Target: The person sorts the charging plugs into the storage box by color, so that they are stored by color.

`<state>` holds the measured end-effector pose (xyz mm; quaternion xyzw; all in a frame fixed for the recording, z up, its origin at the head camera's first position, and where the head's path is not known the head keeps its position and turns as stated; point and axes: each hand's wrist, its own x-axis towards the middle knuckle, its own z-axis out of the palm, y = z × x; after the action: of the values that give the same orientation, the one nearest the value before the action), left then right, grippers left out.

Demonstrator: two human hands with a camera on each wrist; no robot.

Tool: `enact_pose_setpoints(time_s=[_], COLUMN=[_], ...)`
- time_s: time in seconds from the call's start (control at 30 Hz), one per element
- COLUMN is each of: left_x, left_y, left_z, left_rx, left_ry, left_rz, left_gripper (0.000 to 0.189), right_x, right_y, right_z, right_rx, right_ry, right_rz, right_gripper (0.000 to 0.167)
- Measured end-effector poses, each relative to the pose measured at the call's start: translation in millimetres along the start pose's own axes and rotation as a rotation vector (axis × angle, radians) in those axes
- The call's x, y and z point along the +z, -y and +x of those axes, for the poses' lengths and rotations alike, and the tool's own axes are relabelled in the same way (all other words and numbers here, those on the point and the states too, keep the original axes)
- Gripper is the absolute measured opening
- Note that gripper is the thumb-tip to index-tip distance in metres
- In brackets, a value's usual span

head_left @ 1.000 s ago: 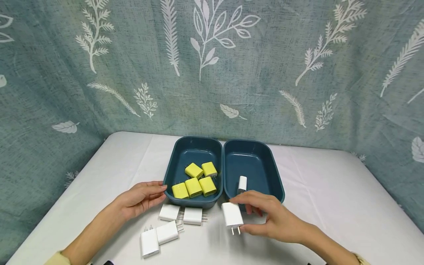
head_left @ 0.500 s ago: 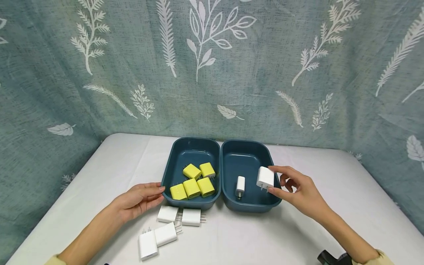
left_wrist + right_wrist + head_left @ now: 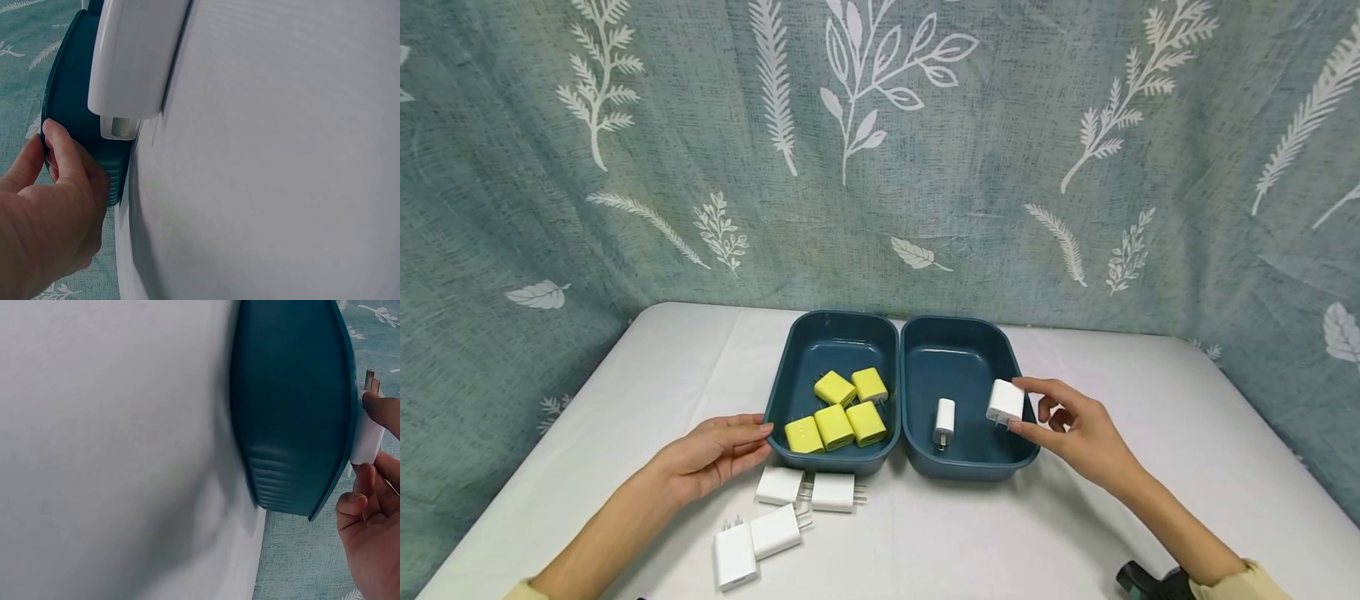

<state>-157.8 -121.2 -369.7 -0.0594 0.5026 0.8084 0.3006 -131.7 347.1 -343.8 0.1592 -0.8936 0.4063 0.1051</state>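
My right hand (image 3: 1078, 425) pinches a white charger plug (image 3: 1005, 402) between thumb and fingers, held over the right side of the right blue bin (image 3: 970, 471). In the right wrist view the charger (image 3: 367, 440) shows beside the bin's rim, its metal prongs pointing up. Another white charger (image 3: 944, 421) lies inside that bin. My left hand (image 3: 715, 454) rests its fingertips against the near left corner of the left blue bin (image 3: 827, 325). Several yellow chargers (image 3: 835, 427) lie in the left bin. The left wrist view shows my fingers (image 3: 65, 150) at the bin's rim.
Several white chargers (image 3: 775, 531) lie on the white tabletop (image 3: 955, 542) in front of the left bin, close to my left hand. The two bins stand side by side. A patterned green curtain (image 3: 865, 208) hangs behind the table.
My right hand has carried the white charger from in front of the bins rightward and back over the right bin, then slightly right and lower. My left hand stays at the left bin.
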Motion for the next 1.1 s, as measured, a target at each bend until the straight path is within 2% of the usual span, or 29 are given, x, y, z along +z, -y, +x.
enact_pose_setpoints(time_s=[0.3,0.53,1.1], left_x=[0.1,0.4,1.1], left_y=[0.4,0.5,0.4], left_z=[-0.7,-0.3,-0.6], left_rx=[-0.002,-0.001,0.002], left_ry=[-0.008,-0.008,-0.009], left_rz=[0.01,0.003,0.005], left_gripper=[0.069,0.065,0.065], right_x=[6,5,4], right_y=[-8,-5,5], right_z=[-2.7,-3.2,-2.7], right_rx=[-0.038,-0.056,-0.082], right_ry=[0.015,0.01,0.004], right_rz=[-0.009,-0.019,-0.005], right_gripper=[0.049,0.042,0.039])
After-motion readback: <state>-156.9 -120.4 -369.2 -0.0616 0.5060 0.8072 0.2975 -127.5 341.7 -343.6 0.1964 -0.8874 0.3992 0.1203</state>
